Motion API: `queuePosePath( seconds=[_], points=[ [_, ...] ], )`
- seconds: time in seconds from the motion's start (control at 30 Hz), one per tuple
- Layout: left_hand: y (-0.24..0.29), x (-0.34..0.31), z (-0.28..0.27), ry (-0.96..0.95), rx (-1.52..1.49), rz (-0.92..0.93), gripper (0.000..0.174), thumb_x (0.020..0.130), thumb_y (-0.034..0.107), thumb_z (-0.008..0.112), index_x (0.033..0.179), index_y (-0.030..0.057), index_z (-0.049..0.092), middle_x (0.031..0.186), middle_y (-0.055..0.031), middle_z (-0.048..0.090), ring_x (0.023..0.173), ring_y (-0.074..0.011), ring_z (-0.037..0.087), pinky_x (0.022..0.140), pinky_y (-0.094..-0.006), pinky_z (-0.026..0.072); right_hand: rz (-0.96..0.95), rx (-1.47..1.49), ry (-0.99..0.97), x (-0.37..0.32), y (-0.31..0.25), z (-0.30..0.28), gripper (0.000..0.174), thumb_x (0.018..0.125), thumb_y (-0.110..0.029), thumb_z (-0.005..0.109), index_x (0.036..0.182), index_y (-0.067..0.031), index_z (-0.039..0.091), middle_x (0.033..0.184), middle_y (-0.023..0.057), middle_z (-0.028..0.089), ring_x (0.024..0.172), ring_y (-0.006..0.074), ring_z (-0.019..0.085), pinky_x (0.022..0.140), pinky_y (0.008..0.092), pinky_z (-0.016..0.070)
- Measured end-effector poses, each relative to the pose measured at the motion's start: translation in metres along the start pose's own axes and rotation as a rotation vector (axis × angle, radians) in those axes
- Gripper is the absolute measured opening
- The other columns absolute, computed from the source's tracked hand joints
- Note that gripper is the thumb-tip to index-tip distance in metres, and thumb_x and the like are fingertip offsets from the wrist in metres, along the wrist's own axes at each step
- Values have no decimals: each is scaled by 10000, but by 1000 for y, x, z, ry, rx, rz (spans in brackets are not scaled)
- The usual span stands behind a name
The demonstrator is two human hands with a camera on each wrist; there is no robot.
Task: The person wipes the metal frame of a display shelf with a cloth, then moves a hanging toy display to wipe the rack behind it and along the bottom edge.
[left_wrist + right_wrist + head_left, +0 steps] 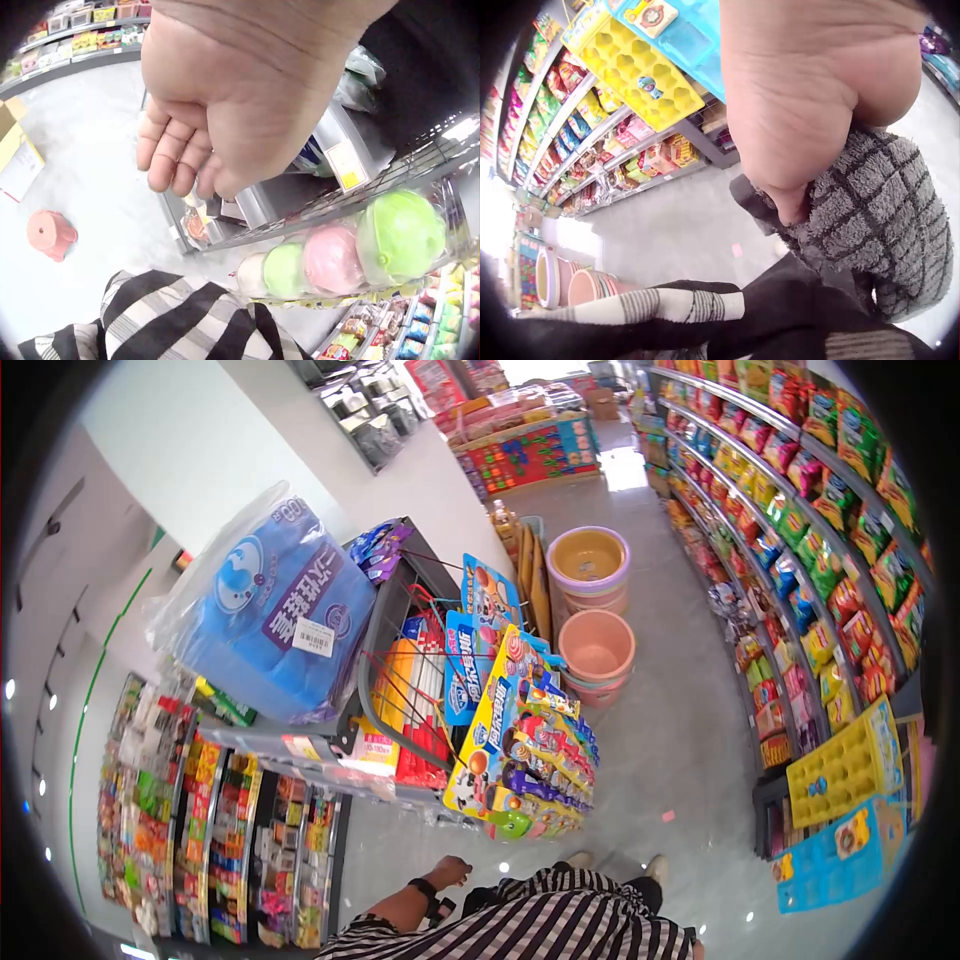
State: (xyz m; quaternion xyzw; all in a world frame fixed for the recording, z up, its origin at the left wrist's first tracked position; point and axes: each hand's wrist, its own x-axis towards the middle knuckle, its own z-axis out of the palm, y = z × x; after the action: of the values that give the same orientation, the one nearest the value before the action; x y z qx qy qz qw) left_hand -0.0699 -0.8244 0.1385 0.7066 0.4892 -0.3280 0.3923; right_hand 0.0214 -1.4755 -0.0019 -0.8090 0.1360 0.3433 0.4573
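The right hand (817, 97) fills the right wrist view from above, and it grips a grey checked cloth (877, 225) of fuzzy fabric. Its thumb digs into the pile and the other fingers are hidden in the folds. The cloth hangs low beside the person's body, just above their dark clothing. Behind it a yellow moulded tray (649, 71) and a blue tray (682, 37) hang at the end of a shelf run full of snack bags (562, 112).

The left hand (217, 112) holds nothing. Its fingers (161, 161) are loosely curled, relaxed, with the palm facing the camera. It hangs near the foot of a wire display rack (420, 169) without touching it. A row of green and pink domed toys (330, 255) in clear packaging sits against the wire on the rack's lower edge.

In the head view the rack carries bright carded toys, and a blue plastic-wrapped pack (275, 615) with a price sticker lies on top of the next shelf. Stacked pink basins (596, 650) stand on the pale floor beyond the rack. A small pink stool (51, 232) and a cardboard box (19, 157) sit on the floor well apart from the left hand. The person's black and white striped garment (540, 925) shows at the bottom of the frame
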Motion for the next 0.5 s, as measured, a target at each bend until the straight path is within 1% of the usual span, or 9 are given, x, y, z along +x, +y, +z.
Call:
queuePosePath(
  seconds=[0.03,0.17,0.2,0.27,0.3,0.33,0.37,0.47,0.5],
  points=[
    [0,-6,16,27,-19,-43,272,872,221,536,931,-21,644,785,-113,686,653,-172,679,584,-286,556,451,278,-185,24,-8,-27,310,846,-245,642,995,22,590,809,156,660,729,316,617,653,401,505],
    [16,-54,84,70,-147,-97,262,884,217,536,926,-18,645,792,-115,689,680,-196,684,623,-333,552,242,195,-105,83,-61,-117,146,854,-143,584,883,-1,597,740,80,614,676,269,599,584,390,474],
    [-8,-51,102,55,297,329,260,887,221,538,957,-3,649,804,-124,690,727,-209,686,672,-358,546,178,189,-69,89,-74,-131,107,857,-109,565,846,-8,599,718,55,599,659,254,593,562,387,464],
    [2,-75,129,74,329,571,280,858,265,587,948,11,664,791,-127,688,729,-209,677,681,-349,534,137,112,-74,120,-86,-165,49,843,-80,565,863,-49,596,633,45,551,494,168,521,418,319,397],
    [11,-86,142,87,319,554,280,858,265,587,948,11,664,791,-127,688,729,-209,677,681,-349,534,-138,-11,146,130,-84,-168,45,834,-69,569,869,-60,596,600,38,528,453,136,476,389,290,357],
    [18,-94,154,85,45,262,290,841,279,604,932,13,672,778,-120,686,710,-204,672,672,-336,529,-416,-126,366,146,-63,-171,56,825,-58,573,874,-71,597,567,32,504,411,105,430,361,260,316],
    [21,-101,162,81,-231,-29,299,825,294,621,916,15,680,765,-113,684,691,-198,666,663,-322,524,-45,230,75,161,-61,-181,115,817,-51,583,931,-54,595,636,40,547,463,128,461,398,273,351],
    [20,-119,175,121,-251,-76,342,854,277,622,970,-43,658,773,-110,675,649,-169,645,589,-285,527,-264,-111,107,181,-62,-184,159,809,-48,600,968,-50,593,725,50,583,510,132,495,410,279,363],
    [21,-125,177,133,-253,-72,342,854,277,622,970,-43,658,773,-110,675,649,-169,645,589,-285,527,-55,-28,-166,195,-72,-190,156,826,-29,601,981,-47,599,801,44,607,578,134,537,451,284,426]
  ],
)
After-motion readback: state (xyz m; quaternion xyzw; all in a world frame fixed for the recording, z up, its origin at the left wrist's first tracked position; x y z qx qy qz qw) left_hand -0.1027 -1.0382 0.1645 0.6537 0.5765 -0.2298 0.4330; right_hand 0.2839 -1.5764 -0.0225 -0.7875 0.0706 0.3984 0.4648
